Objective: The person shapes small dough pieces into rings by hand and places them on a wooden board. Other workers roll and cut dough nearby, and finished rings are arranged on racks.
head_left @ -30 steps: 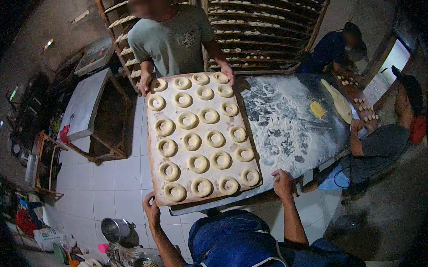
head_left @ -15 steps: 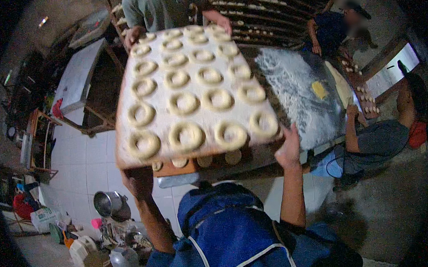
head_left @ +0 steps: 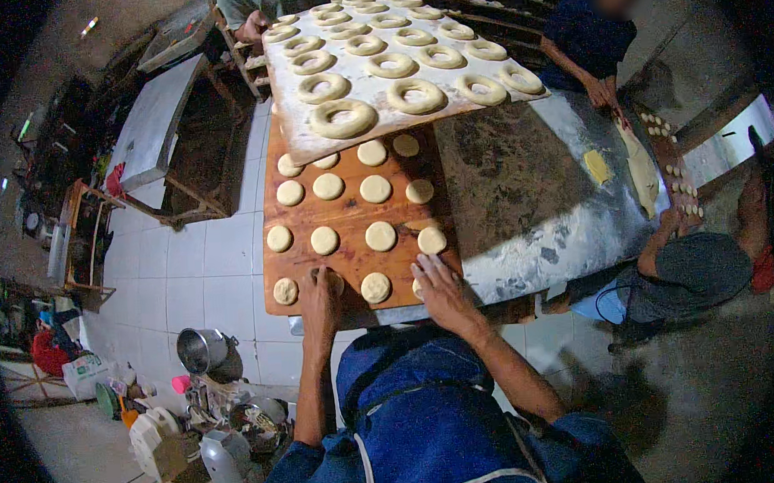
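My left hand rests with curled fingers at the near part of a wooden board, over a pale dough round; what its fingertips hold, if anything, is hidden. My right hand lies open at the board's near right, fingers spread beside dough rounds. Several such flat discs sit in rows on the board. Above its far part is a floured board of dough rings, gripped at the far edge by a co-worker's hands.
Under the boards is a floured steel table; long dough and a yellow lump lie on its right. Two co-workers are at that side. A side table and steel pot are left; racks stand behind.
The ring board has moved up and away with the co-worker, exposing the wooden board of discs. My hands have let go of it and come down onto the lower board.
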Tool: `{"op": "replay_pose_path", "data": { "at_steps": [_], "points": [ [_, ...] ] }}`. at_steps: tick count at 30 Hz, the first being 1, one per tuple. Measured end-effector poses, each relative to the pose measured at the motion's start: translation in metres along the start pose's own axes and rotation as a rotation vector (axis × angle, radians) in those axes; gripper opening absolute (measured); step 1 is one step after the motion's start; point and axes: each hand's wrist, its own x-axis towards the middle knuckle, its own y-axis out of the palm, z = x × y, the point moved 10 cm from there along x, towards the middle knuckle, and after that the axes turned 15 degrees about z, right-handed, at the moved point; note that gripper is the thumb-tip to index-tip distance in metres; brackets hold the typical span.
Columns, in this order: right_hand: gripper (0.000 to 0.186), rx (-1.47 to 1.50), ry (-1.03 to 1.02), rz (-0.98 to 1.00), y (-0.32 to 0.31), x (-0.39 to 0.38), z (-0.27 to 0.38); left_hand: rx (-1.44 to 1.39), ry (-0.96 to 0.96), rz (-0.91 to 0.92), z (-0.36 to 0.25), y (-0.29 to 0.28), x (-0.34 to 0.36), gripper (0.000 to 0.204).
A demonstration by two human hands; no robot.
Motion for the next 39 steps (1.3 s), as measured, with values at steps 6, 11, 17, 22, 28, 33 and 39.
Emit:
{"op": "replay_pose_path", "data": {
  "at_steps": [6, 11, 17, 22, 28, 33, 39],
  "points": [
    [0.042, 0.273, 0.239, 0.365, 0.030, 0.012, -0.031, -0.035, -0.392, 0.311, 0.017, 0.015, 0.022, 0.024],
    [0.027, 0.191, -0.168, 0.063, 0.018, -0.009, -0.018, -0.175, -0.355, 0.272, -0.005, 0.014, 0.009, 0.026],
    [0.023, 0.844, 0.012, 0.338, 0.001, -0.034, -0.109, -0.848, -0.243, 0.416, -0.110, 0.072, 0.045, 0.017],
    [0.030, 0.616, 0.391, -0.011, -0.056, -0.072, -0.247, -0.987, -0.035, 0.503, -0.218, 0.158, 0.096, 0.029],
    [0.046, 0.648, 0.576, 0.003, -0.027, -0.089, -0.312, -0.138, 0.065, 0.218, -0.255, 0.167, 0.113, 0.050],
    [0.034, 0.360, 0.571, 0.337, -0.030, -0.077, -0.310, -0.272, 0.098, 0.170, -0.271, 0.149, 0.105, 0.039],
    [0.029, 1.367, 0.338, -0.090, -0.031, -0.094, -0.294, -1.183, -0.108, 0.327, -0.277, 0.203, 0.099, 0.028]
  ]
}}
